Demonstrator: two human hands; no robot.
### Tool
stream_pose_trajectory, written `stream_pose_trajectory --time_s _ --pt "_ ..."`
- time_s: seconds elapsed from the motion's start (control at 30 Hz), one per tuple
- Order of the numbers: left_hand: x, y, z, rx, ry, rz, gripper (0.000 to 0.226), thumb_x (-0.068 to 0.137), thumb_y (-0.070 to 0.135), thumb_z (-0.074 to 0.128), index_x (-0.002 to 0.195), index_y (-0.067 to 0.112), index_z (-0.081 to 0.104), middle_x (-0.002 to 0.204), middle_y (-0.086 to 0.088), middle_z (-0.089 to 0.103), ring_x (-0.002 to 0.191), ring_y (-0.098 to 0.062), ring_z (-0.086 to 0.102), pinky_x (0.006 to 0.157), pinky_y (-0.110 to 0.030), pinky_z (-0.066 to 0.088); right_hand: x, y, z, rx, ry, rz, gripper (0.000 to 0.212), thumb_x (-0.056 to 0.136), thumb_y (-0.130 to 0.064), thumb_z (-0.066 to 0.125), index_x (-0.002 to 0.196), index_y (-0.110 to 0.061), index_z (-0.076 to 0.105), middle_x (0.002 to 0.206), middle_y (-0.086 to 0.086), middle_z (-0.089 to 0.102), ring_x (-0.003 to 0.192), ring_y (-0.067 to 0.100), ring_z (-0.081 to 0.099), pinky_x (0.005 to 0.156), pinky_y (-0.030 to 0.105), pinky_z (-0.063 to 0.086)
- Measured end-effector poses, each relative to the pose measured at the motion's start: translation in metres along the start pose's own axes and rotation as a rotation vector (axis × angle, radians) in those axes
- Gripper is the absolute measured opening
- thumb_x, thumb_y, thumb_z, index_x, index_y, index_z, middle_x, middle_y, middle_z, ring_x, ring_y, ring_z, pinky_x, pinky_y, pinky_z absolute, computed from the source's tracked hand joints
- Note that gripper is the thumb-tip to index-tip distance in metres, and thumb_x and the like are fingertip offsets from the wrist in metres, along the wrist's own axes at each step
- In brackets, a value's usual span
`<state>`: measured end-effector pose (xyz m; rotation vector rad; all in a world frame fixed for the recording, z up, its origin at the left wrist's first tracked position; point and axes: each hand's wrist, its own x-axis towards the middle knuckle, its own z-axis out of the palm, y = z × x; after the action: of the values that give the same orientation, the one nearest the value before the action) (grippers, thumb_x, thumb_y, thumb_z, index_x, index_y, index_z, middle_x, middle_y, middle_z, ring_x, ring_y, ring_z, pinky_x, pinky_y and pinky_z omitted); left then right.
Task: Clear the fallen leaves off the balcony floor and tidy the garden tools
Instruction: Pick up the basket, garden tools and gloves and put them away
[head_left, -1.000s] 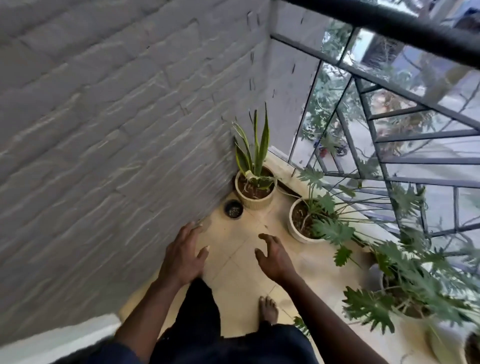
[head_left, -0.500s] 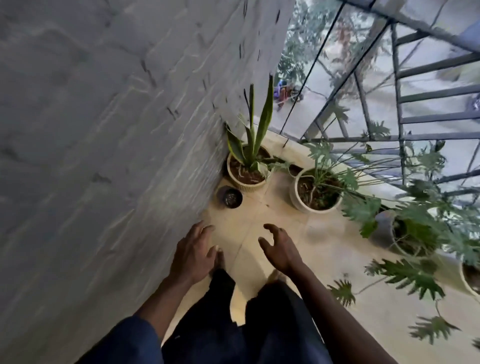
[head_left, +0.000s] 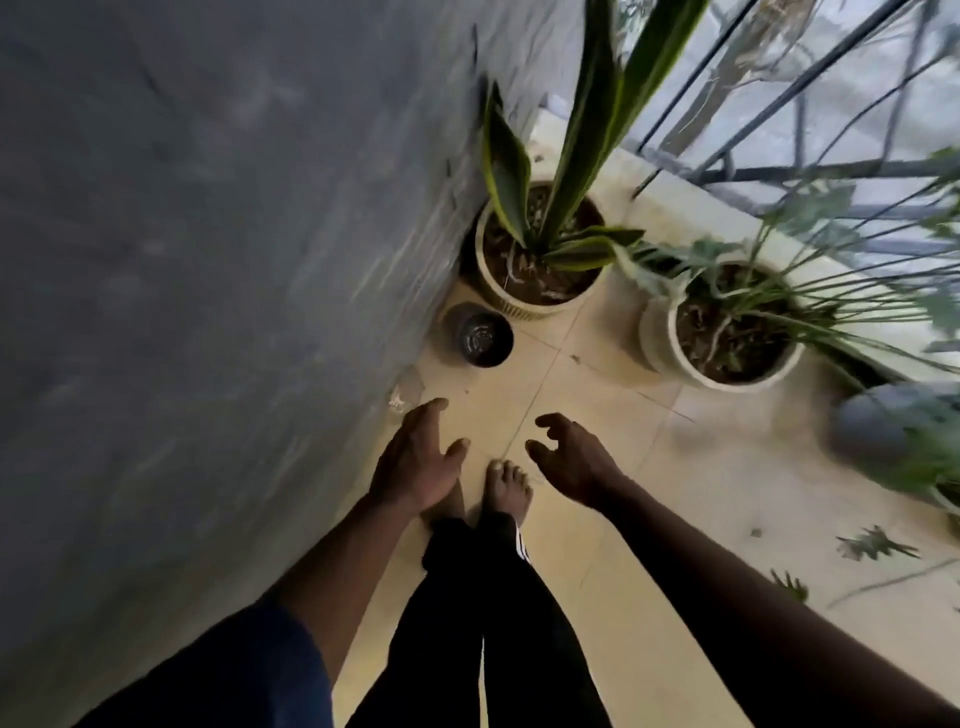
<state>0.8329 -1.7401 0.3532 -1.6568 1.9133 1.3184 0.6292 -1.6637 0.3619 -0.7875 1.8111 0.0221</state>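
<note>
Setting: pale tiled balcony floor (head_left: 727, 493), grey wall (head_left: 208, 260) along 9 o'clock, railing (head_left: 779, 171) toward 1 o'clock; the view is motion-blurred.
Pots: snake-plant pot (head_left: 540, 306) at 12 o'clock against the wall, small black pot (head_left: 480, 338) just beside it, white pot (head_left: 660, 338) at 2 o'clock.
Fallen leaves: larger leaf (head_left: 872, 545) and smaller leaf (head_left: 789, 584) lie on the floor at 4 o'clock; the larger runs roughly 3-to-9.
Tools: none in view.
Key relation: both leaves sit at 4 o'clock from the right hand (head_left: 576, 462), well apart. That hand is nearer, so it likely reaches for them.
Right hand pose: held low over the floor, fingers (head_left: 550, 421) loosely curled, empty.
Left hand (head_left: 415, 462): palm down near the wall, fingers (head_left: 426, 415) straight and spread, holding nothing.
</note>
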Motion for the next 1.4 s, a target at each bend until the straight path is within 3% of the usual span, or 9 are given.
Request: stream_pose_trajectory --time_s 0.17,0.4,0.57,0.73,0.83,1.0,1.17,1.3,1.4 --pt "0.096 -0.034 0.047 -0.113 0.006 -0.139 0.064 0.099 0.040 0.064 0.155 0.023 0.038 0.158 -0.007 0.045 0.139 -0.029 0.048 0.108 -0.034 0.041 0.113 0.012 0.025 0.063 0.026 0.077 0.047 0.104 -0.036 0.055 0.145 -0.013 0.050 0.113 0.010 0.072 0.100 0.024 0.064 0.084 0.027 0.047" --pt "0.201 -0.075 0.097 -0.249 -0.018 -0.220 0.080 0.089 0.044 0.074 0.156 0.021 0.036 0.155 -0.008 0.048 0.136 -0.030 0.052 0.110 -0.040 0.045 0.236 0.030 0.056 0.187 0.094 0.080 0.069 0.098 -0.034 0.065 0.156 -0.014 0.033 0.153 0.017 0.047 0.132 0.032 0.053 0.100 0.037 0.050" --pt "0.265 -0.071 0.108 -0.469 0.052 -0.254 0.092 0.092 0.029 0.075 0.164 0.022 0.019 0.164 -0.003 0.034 0.140 -0.018 0.042 0.096 -0.017 0.027 0.303 0.038 0.063 0.508 0.183 0.097 0.091 0.092 -0.034 0.072 0.162 -0.014 0.019 0.164 0.016 0.031 0.142 0.035 0.043 0.111 0.048 0.047" --pt "0.312 -0.056 0.109 -0.632 -0.063 -0.277 0.101 0.077 0.035 0.082 0.162 0.025 0.028 0.157 -0.003 0.043 0.141 -0.024 0.044 0.118 -0.036 0.035 0.336 0.028 0.062 0.787 0.044 0.100 0.074 0.099 -0.046 0.061 0.160 -0.023 0.025 0.158 0.010 0.043 0.141 0.032 0.044 0.102 0.049 0.048" --pt "0.332 -0.076 0.122 -0.641 -0.072 -0.312 0.092 0.071 0.045 0.076 0.155 0.038 0.038 0.151 0.001 0.049 0.135 -0.026 0.051 0.105 -0.055 0.048 0.328 0.022 0.059 0.823 0.024 0.050 0.065 0.099 -0.059 0.054 0.152 -0.024 0.041 0.149 0.007 0.053 0.134 0.029 0.051 0.086 0.040 0.049" --pt "0.247 -0.034 0.081 -0.750 0.080 -0.186 0.039 0.083 0.029 0.070 0.121 0.018 0.067 0.114 0.001 0.069 0.104 -0.021 0.065 0.088 -0.044 0.054 0.259 0.016 0.048 0.964 0.180 -0.022 0.044 0.107 -0.047 0.046 0.140 -0.018 0.052 0.121 -0.003 0.065 0.111 0.017 0.061 0.079 0.031 0.051" --pt "0.175 -0.015 0.063 -0.667 0.140 -0.116 0.069 0.064 0.057 0.067 0.126 0.027 0.069 0.120 0.005 0.073 0.113 -0.019 0.067 0.100 -0.047 0.055 0.168 0.004 0.043 1.055 0.258 -0.100 0.031 0.108 -0.033 0.048 0.129 -0.013 0.059 0.111 -0.004 0.068 0.099 0.008 0.064 0.067 0.019 0.057" --pt "0.100 0.017 0.031 -0.573 0.177 -0.049 0.051 0.092 0.042 0.068 0.141 0.030 0.058 0.133 0.007 0.062 0.119 -0.015 0.059 0.101 -0.038 0.051 0.104 -0.011 0.044 1.146 0.336 -0.148 0.024 0.106 -0.030 0.054 0.128 -0.023 0.055 0.115 -0.007 0.066 0.103 0.004 0.063 0.080 0.018 0.057" --pt "0.062 0.030 0.021 -0.565 0.226 0.010 0.047 0.097 0.031 0.068 0.143 0.028 0.056 0.136 0.007 0.061 0.111 -0.010 0.058 0.084 -0.024 0.047 0.059 -0.017 0.045 1.209 0.419 -0.168 0.025 0.104 -0.032 0.058 0.129 -0.029 0.056 0.121 -0.009 0.066 0.113 0.005 0.062 0.095 0.029 0.056"
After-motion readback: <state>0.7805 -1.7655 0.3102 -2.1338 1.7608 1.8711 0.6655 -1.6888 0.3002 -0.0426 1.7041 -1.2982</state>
